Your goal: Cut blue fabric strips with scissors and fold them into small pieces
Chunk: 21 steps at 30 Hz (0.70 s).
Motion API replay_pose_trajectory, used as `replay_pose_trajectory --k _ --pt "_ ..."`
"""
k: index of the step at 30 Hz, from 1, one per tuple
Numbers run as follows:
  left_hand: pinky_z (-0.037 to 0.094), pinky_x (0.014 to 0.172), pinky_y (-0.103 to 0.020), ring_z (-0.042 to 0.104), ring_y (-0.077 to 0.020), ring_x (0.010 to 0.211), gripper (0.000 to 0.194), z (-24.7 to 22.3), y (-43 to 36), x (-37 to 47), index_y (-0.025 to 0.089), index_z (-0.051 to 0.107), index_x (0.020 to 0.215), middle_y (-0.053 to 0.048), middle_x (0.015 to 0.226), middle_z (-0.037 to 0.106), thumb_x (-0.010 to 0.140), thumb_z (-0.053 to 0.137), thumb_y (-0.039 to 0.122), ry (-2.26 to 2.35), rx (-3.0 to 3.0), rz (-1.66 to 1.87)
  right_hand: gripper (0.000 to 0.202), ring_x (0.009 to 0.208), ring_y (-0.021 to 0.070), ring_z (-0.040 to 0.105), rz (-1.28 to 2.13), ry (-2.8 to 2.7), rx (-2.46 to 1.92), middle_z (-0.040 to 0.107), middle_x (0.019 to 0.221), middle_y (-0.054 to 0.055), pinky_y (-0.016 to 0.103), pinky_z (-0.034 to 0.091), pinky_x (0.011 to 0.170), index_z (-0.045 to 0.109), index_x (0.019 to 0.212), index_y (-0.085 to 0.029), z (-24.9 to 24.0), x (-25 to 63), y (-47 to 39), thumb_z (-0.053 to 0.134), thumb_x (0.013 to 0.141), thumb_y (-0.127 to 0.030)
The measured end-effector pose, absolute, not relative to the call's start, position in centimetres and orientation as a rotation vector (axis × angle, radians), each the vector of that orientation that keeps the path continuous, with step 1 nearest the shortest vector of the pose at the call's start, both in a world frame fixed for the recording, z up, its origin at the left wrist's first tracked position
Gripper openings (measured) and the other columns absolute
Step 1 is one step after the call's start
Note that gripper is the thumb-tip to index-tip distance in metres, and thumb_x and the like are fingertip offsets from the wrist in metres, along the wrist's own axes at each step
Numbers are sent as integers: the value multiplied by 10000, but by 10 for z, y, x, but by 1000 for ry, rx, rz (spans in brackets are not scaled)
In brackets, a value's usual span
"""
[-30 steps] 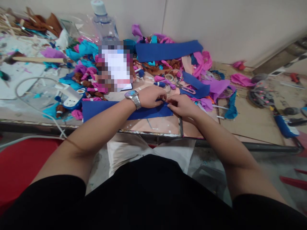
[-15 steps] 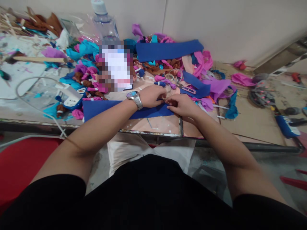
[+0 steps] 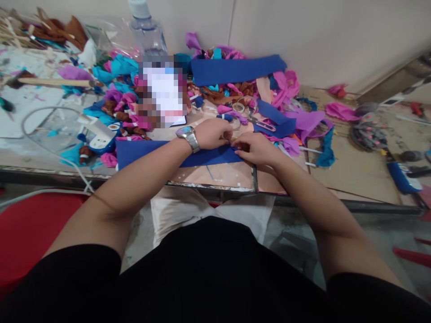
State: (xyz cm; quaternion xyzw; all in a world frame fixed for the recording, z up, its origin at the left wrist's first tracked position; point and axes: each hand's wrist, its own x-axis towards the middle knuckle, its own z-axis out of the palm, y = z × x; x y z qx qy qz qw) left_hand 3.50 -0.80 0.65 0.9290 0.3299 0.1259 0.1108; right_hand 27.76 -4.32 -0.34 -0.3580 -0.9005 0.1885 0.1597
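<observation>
A long blue fabric strip (image 3: pixel 148 149) lies along the front of the table, partly under my forearm. My left hand (image 3: pixel 213 134), with a metal watch (image 3: pixel 188 136) at the wrist, rests over the strip with its fingers pinched together. Facing it, my right hand (image 3: pixel 257 148) has curled fingers, also pinched, at the strip's right end. The fingertips nearly meet; what lies between them is too small to make out. Just beyond the hands are a craft knife (image 3: pixel 264 125) and scissors (image 3: pixel 244 107).
Piles of coloured cloth pieces (image 3: pixel 126 98) spread behind, around a phone (image 3: pixel 164 94). Another blue strip (image 3: pixel 235 71) lies on the heap. At the left are a hammer (image 3: pixel 54 82) and a white-and-blue device (image 3: pixel 101 139) with a cable. A water bottle (image 3: pixel 148 31) stands at the wall.
Both hands keep almost the same place and pinch, with only slight finger movement. The blue strip and surrounding things look unchanged.
</observation>
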Motion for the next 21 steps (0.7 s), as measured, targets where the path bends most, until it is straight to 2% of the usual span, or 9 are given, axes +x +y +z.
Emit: replay_pose_trajectory --k 11,16,21 --pt "472 820 -317 680 -204 889 222 8 -5 31 191 818 987 -79 989 759 842 662 255 871 2718 373 272 788 207 667 558 -2576 -1021 786 933 75 312 468 752 811 1077 -180 -3 278 -44 668 859 -255" --pt "483 844 -325 682 -208 898 279 13 -9 32 211 833 989 -77 998 760 792 638 181 844 2753 337 273 823 225 683 559 -2577 -1000 797 984 96 328 480 784 813 1071 -170 -2 276 -45 665 855 -245" --pt "492 826 -331 679 -207 864 292 14 -9 32 231 844 962 -73 988 765 768 631 181 807 2752 337 276 820 217 683 566 -2571 -1013 796 977 83 321 475 782 814 1071 -177 -2 277 -45 663 851 -250"
